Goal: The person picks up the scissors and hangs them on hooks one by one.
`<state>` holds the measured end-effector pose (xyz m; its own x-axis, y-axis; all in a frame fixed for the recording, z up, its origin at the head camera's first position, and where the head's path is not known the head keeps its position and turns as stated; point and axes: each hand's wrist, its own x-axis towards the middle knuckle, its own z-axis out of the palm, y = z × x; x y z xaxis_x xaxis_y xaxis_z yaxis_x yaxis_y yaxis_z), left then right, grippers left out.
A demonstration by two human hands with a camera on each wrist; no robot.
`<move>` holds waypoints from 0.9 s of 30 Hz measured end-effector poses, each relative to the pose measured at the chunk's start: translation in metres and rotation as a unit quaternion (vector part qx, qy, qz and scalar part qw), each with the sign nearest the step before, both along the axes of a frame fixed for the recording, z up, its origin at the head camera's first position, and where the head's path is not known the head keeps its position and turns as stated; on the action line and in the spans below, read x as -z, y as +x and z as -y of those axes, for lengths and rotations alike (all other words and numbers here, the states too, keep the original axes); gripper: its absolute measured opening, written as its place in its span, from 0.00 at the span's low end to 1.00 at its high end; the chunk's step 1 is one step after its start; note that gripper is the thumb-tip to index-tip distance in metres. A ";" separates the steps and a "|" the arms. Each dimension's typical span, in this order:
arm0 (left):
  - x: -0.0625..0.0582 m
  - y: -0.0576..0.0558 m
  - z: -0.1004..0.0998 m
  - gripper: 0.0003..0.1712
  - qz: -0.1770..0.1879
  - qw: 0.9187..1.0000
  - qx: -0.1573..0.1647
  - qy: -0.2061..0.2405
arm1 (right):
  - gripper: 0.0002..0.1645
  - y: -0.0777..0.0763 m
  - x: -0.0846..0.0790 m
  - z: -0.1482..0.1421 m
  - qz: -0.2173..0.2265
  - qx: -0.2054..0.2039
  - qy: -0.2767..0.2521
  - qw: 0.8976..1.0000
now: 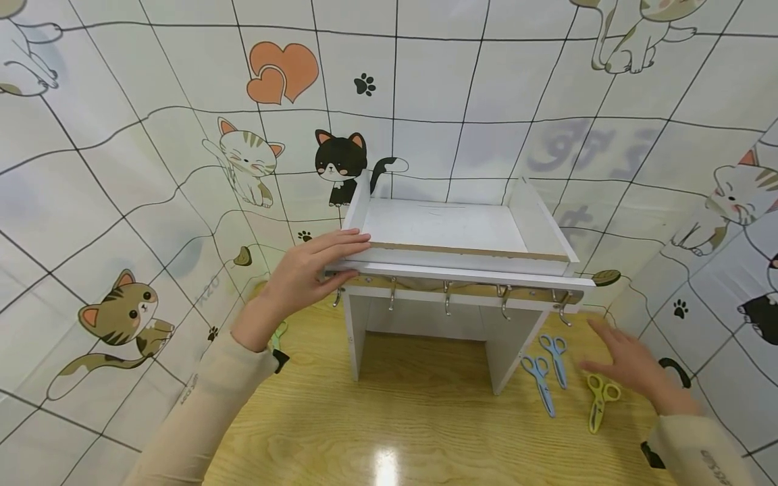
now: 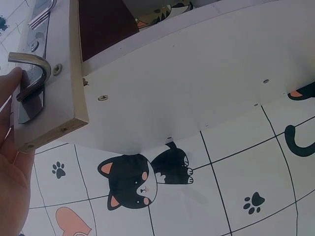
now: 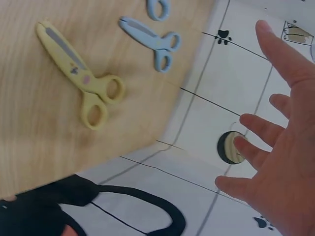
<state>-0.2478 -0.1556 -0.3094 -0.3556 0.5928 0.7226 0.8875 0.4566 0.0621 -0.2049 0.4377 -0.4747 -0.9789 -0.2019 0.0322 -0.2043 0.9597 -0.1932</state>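
Note:
A white shelf [image 1: 450, 260] with a tray-like top and a row of metal hooks [image 1: 448, 297] along its front stands on the wooden table. My left hand [image 1: 304, 270] holds its front left corner, the fingers over the top and the thumb at the front edge. In the left wrist view, the hand [image 2: 12, 182] is beside the end hook [image 2: 42, 73]. To the right of the shelf, my right hand [image 1: 632, 364] is in the air with fingers spread, holding nothing. Nearest it are yellow scissors [image 3: 74, 69] and two pairs of blue scissors [image 1: 539, 385].
Partly hidden behind my left wrist, a green item [image 1: 279, 334] lies on the wooden table [image 1: 365, 418]. Sheeting [image 1: 450, 81] printed with cats and a grid surrounds the table at the back and sides.

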 end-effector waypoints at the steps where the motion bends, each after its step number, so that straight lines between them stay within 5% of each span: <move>1: 0.000 0.000 0.000 0.30 0.000 1.000 0.000 0.000 | 0.62 0.001 0.002 -0.001 0.006 0.004 -0.001 1.000; 21: 0.003 -0.002 -0.001 0.29 0.002 1.000 0.000 0.017 | 0.68 0.015 0.042 -0.024 0.109 0.104 -0.018 0.988; 27: 0.004 -0.001 -0.002 0.29 -0.005 1.000 0.004 0.020 | 0.64 0.021 0.055 -0.028 0.098 0.134 -0.007 0.986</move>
